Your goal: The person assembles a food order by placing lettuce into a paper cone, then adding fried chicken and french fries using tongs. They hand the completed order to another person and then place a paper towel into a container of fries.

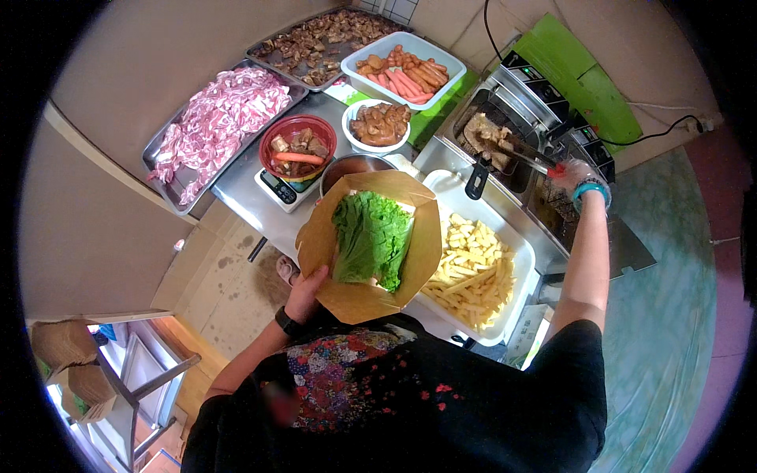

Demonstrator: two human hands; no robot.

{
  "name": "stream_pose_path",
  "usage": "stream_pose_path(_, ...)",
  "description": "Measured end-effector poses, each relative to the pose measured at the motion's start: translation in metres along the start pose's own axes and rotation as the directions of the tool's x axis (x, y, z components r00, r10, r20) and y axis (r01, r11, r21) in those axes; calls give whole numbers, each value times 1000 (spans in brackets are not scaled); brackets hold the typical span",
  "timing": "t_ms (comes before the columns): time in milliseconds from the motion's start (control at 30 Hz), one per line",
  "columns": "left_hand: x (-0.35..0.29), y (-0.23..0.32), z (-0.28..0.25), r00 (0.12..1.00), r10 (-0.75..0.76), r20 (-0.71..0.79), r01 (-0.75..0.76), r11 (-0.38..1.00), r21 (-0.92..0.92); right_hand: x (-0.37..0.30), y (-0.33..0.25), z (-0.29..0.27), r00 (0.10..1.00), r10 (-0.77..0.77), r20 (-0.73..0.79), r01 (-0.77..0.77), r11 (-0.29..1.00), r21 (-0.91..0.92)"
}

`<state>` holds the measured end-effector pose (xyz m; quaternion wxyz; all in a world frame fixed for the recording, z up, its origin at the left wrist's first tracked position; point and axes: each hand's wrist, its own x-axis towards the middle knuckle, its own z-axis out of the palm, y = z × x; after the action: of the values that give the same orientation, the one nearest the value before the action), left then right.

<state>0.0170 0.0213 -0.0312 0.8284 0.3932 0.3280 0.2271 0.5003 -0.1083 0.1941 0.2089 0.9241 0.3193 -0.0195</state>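
Steel counter (246,202) beneath: the left hand (307,293) grips a paper box (315,236), fingers partly hidden, lettuce (371,240) already inside; the gloved right hand (578,177) wraps a red-handled tool (530,152), browned meat (482,132) still at the fryer (451,146).

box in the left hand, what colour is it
The box is brown, clearest in the head view.

Metal table (241,194): grey and shiny, with many containers standing close together
Left edge: the raw-meat tray (169,191), lying at a slant
Far end: the tray of brown pieces (270,61); beside it the sausage tub (443,94), partly upon a green sheet (438,120)
Middle: the white bowl (348,130), the kitchen scale (281,189) and the metal pot (355,163)
Right side: the fryer (516,201); just beside is the fries tub (523,268), whose support is hidden
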Motion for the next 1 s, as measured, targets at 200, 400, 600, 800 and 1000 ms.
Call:
stream_pose_path(200, 1, -1, 1, 1000, 5, -10, -5, 1000, 4, -3, -32, 4, 996, 23, 84, -11, 990, -141)
stream_pose_path(400, 0, -2, -4, 992, 121, -31, -122, 992, -27, 8, -25, 6, 997, 70, 9, -70, 996, -56)
stream_pose_path(600, 11, 30, -23, 975, 191, -113, -210, 959, -190, 18, -8, 18, 995, 100, 12, -100, 991, 92)
stream_pose_path(800, 36, 68, -52, 907, 412, -89, -407, 911, 71, 25, -16, 56, 993, 87, 76, -97, 986, 137)
stream_pose_path(1000, 52, 83, -13, 934, 351, -74, -357, 929, -101, 43, 0, 99, 999, 32, 42, -38, 986, 160)
